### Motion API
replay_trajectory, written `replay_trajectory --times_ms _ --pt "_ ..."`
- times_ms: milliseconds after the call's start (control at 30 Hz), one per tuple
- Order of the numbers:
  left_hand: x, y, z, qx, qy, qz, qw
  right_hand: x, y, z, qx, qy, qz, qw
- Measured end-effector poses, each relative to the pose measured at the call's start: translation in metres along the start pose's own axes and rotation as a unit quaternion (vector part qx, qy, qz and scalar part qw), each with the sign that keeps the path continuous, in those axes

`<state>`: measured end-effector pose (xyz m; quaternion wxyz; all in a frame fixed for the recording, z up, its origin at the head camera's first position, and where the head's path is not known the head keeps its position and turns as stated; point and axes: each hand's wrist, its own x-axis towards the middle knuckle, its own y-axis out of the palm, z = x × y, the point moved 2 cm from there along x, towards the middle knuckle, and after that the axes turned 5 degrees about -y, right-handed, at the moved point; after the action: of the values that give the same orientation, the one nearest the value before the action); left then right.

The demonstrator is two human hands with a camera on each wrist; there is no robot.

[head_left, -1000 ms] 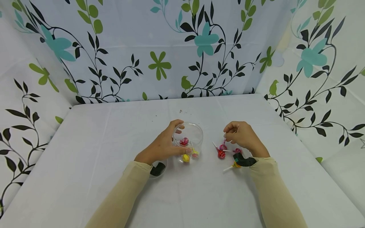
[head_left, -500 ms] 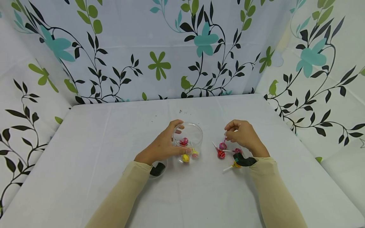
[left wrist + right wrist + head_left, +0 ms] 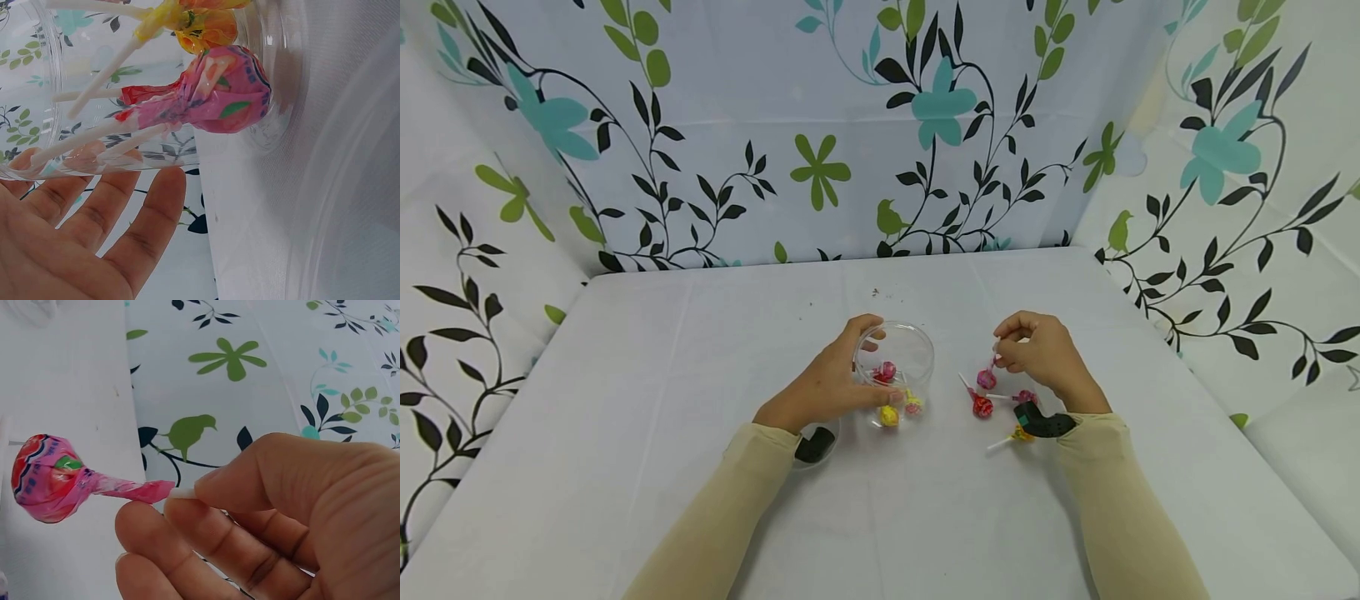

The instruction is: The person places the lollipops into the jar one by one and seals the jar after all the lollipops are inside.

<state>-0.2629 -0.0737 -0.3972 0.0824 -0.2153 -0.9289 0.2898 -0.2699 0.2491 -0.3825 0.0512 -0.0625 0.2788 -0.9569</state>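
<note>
Both hands are curled in a hold: at the frame's centre, the left hand spans a clear jar, thumb in front and fingertips behind, while right of centre the right hand pinches a pink lollipop near the end of its stick, head hanging down. That fingertip pinch looks sound, though so far from the head the sweet may swing, so slow, level movement would suit. Raising it well clear should avoid snagging the red lollipop just below it in the frame. Bracing the jar without squeezing would probably keep it steady.
</note>
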Motion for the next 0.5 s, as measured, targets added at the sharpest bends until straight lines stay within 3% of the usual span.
replay_trajectory --times_ms 500 --pt "0.0016 0.0006 0.0012 -0.001 -0.002 0.002 1.0000 0.0034 -0.0047 0.0073 0.062 -0.030 -0.036 0.9970"
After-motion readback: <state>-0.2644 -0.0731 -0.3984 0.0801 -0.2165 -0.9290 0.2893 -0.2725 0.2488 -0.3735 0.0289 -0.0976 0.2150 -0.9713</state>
